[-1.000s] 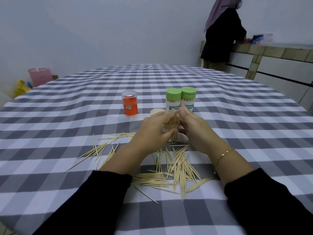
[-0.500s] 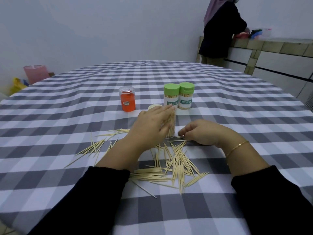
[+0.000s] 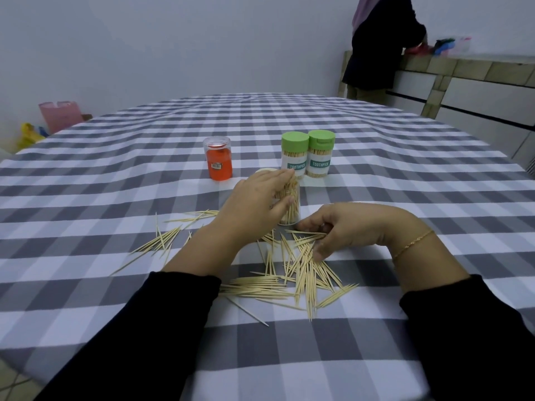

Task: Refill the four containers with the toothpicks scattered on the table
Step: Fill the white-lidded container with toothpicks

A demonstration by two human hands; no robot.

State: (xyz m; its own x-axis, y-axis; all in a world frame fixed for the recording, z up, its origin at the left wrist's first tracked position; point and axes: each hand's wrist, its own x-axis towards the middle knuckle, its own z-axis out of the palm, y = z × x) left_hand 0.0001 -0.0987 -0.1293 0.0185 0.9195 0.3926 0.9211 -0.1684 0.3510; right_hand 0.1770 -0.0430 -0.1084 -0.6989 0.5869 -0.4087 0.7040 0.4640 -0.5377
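Note:
My left hand (image 3: 256, 202) grips an open clear container (image 3: 291, 206) partly filled with toothpicks, standing upright on the checked tablecloth (image 3: 376, 175). My right hand (image 3: 351, 227) rests just right of it, fingers pinching at the top of a loose toothpick pile (image 3: 301, 270). A second scatter of toothpicks (image 3: 166, 241) lies to the left. Two green-lidded toothpick containers (image 3: 294, 154) (image 3: 320, 154) stand closed behind, side by side. An orange container with a clear lid (image 3: 218, 162) stands to their left. A pale lid (image 3: 265, 171) peeks out behind my left hand.
A person in dark clothes (image 3: 379, 44) stands at a tiled counter (image 3: 463, 70) at the back right. A pink bag (image 3: 60, 115) and yellow items (image 3: 29, 134) sit beyond the table's left edge.
My right hand left the container's mouth, dropped to the table and now reaches into the loose pile. My left hand has kept hold of the open container.

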